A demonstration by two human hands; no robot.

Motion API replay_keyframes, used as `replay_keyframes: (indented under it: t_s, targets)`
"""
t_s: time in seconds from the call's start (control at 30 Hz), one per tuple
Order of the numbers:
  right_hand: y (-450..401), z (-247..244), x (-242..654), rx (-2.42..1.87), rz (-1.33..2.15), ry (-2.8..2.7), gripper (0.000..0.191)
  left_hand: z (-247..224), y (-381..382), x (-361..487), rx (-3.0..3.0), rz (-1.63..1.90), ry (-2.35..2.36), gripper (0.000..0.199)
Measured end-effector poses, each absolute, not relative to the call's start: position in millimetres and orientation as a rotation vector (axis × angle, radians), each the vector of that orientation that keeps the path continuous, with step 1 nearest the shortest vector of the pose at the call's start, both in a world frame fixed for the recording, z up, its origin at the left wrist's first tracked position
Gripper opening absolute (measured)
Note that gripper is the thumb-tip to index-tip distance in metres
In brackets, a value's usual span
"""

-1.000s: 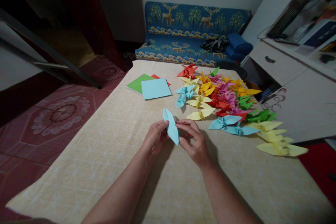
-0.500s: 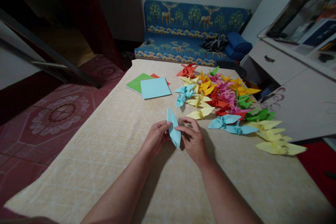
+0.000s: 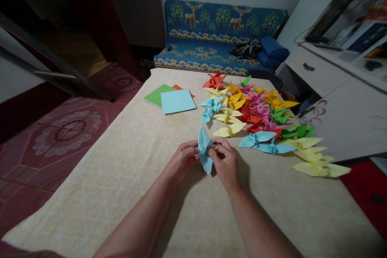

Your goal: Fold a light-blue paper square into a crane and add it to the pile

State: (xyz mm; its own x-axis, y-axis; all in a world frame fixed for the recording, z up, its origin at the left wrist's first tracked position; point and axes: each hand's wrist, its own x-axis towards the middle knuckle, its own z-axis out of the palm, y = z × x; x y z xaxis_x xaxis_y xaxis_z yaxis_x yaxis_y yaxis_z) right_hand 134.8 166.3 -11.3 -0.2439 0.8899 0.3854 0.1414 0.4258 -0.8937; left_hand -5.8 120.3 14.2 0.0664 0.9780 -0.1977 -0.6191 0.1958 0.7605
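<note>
While finished birds [image 3: 261,111] are lying near unfolded sheets [image 3: 178,101], left hand [image 3: 184,158] and right hand [image 3: 225,163] are pinching a seemingly part-made blue piece [image 3: 206,162].

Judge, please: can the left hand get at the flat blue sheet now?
Probably yes: only tablecloth shows between the left hand and the flat blue sheet, which lies uppermost. But that hand holds the folded blue paper.

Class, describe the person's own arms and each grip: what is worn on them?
The left forearm and right forearm are bare, no sleeve in view. The left grip and right grip are ungloved human hands; no ring, watch or marking can be made out.
</note>
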Motion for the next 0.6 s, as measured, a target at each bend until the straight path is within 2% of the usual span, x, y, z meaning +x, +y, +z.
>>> replay_keyframes:
  t_s: [0.1, 0.17, 0.43, 0.6]
  targets:
    - [165.3, -9.7, 134.5, -0.943, 0.903, -1.653, 0.018, 15.6, 120.0, -3.1, 0.642, 1.259, 0.822, 0.041]
    - [165.1, -9.2, 134.3, -0.956, 0.901, -1.642, 0.018, 14.2, 120.6, -0.7, 0.67, 1.276, 0.869, 0.045]
    - [166.2, -6.3, 136.1, -0.9, 0.961, -1.611, 0.006, 8.7, 120.6, 2.6, 0.606, 1.298, 0.958, 0.049]
    - [166.5, -6.0, 135.7, -0.936, 0.939, -1.583, 0.013, 7.4, 119.6, 4.7, 0.643, 1.275, 0.983, 0.044]
